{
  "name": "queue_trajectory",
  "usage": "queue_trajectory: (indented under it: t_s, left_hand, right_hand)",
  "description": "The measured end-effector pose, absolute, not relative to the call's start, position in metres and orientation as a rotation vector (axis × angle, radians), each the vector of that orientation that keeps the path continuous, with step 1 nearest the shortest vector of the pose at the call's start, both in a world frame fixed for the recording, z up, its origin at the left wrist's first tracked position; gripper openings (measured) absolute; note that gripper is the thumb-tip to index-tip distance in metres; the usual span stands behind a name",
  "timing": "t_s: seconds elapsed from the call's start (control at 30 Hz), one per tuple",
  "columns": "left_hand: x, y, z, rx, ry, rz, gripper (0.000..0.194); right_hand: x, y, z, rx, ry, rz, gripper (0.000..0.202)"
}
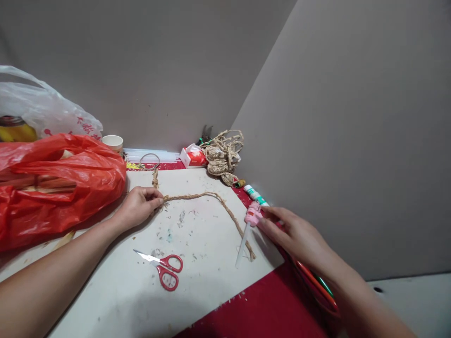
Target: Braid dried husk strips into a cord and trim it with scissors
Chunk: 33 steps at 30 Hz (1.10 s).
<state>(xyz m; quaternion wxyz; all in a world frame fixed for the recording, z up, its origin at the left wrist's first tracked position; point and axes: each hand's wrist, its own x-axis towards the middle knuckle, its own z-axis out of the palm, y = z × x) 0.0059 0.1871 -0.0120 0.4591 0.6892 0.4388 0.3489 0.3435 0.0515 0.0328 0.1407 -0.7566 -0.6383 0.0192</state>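
Observation:
A braided straw cord (190, 196) lies in a bend on the white board. My left hand (143, 204) pinches its left end between thumb and fingers. At the right, my right hand (291, 230) has its thumb and fingers closed at a pink object (252, 213), from which a translucent stick (242, 246) points down over the board. The cord's right end lies beside this stick. A short knotted straw piece (155, 178) is just above my left hand. Red-handled scissors (165, 267) lie on the board with their blades slightly apart.
An orange-red plastic bag (98, 188) fills the left side, a clear bag (52, 105) behind it. Along the back are a paper cup (113, 142), translucent sticks (136, 155), a tissue box (193, 157) and a cord bundle (221, 157). A white-green tube (255, 194) is near the right wall.

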Motion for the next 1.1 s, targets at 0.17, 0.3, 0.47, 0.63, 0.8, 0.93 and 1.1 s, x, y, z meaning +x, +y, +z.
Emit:
queue_trajectory:
  t_s: [0.17,0.3,0.47,0.63,0.8,0.93,1.1]
  left_hand:
    - [0.005,0.187,-0.009,1.668,1.099,0.831,0.016]
    - [0.006,0.186,-0.006,1.650,1.110,0.835,0.016]
    - [0.007,0.184,-0.002,1.646,1.138,0.815,0.016]
    - [0.006,0.185,-0.004,1.653,1.122,0.814,0.017]
    - [0.005,0.187,-0.006,1.636,1.102,0.811,0.018]
    - [0.005,0.188,-0.010,1.635,1.082,0.814,0.017]
    - [0.004,0.188,-0.013,1.619,1.053,0.828,0.015]
  right_hand:
    - [0.365,0.043,0.008,-2.382,-2.016,-0.041,0.044]
    - [0.358,0.049,0.003,-2.446,-2.009,-0.192,0.039]
    - [0.368,0.052,-0.006,-2.492,-1.932,-0.131,0.040]
    - [0.366,0.043,0.011,-2.029,-1.595,0.245,0.037]
    - [0.319,0.037,0.047,-1.373,-0.959,1.025,0.033]
    - [0.280,0.048,0.056,-1.082,-0.818,1.467,0.029]
    - [0.246,0.071,0.058,-0.949,-0.818,1.604,0.022]
